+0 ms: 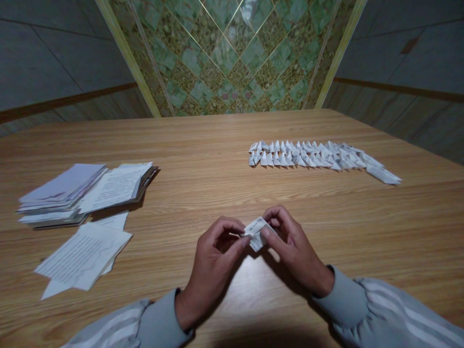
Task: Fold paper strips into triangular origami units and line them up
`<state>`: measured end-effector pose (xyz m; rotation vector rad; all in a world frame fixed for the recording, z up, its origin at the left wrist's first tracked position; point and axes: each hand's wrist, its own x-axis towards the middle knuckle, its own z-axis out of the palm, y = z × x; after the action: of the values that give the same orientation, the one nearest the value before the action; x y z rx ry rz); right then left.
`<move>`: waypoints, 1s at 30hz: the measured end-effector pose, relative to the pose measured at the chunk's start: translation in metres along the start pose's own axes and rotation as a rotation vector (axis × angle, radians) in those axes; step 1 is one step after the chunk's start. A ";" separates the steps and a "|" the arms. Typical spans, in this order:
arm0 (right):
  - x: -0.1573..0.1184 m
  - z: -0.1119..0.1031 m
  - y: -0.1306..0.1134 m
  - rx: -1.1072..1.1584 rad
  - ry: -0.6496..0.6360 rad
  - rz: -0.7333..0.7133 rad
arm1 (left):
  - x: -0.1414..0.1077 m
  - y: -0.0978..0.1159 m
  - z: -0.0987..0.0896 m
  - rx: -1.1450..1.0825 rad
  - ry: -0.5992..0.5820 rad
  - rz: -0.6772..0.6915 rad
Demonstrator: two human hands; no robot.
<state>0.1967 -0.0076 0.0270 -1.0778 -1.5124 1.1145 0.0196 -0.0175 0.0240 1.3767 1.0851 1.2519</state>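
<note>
A small folded piece of paper (256,241) is held just above the table, between both hands and in front of the body. By the left hand (215,258) it is gripped at its near-left edge, thumb and fingertips brought together, the palm hollow and the other fingers curled. By the right hand (295,251) it is pinched from the other side, the thumb laid flat on the face, the fingers bent behind; how they are set there cannot be told. With both edges secured this way, the piece is presumably steadied while a crease is pressed or opened by the thumbs.

Beneath, the wooden table (188,193) is left bare around the hands, probably so that movement is not hindered. Beyond, to the right, folded paper pieces (308,159) are lined up in two close rows, points up, seemingly nested so that they are kept together and upright; flatter ones are laid at the right end.

To the left, loose printed sheets (85,256) are spread nearest, apparently for easy reach, with a paper stack (67,183) and a printed pile (118,186) set side by side behind them.
</note>
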 end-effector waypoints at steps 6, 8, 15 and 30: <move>0.002 -0.004 -0.001 -0.128 -0.082 -0.039 | -0.003 0.000 -0.003 0.205 -0.063 0.134; 0.002 -0.004 -0.001 -0.083 -0.086 -0.022 | -0.003 0.001 -0.003 0.214 -0.052 0.109; 0.001 -0.005 -0.003 -0.075 -0.105 -0.018 | -0.001 0.000 -0.002 0.141 -0.038 0.012; 0.002 -0.008 -0.003 -0.107 -0.168 -0.049 | 0.000 -0.001 0.000 -0.001 -0.206 -0.162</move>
<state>0.2042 -0.0049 0.0318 -1.0340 -1.7383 1.1238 0.0192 -0.0172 0.0229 1.3556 1.0295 0.9713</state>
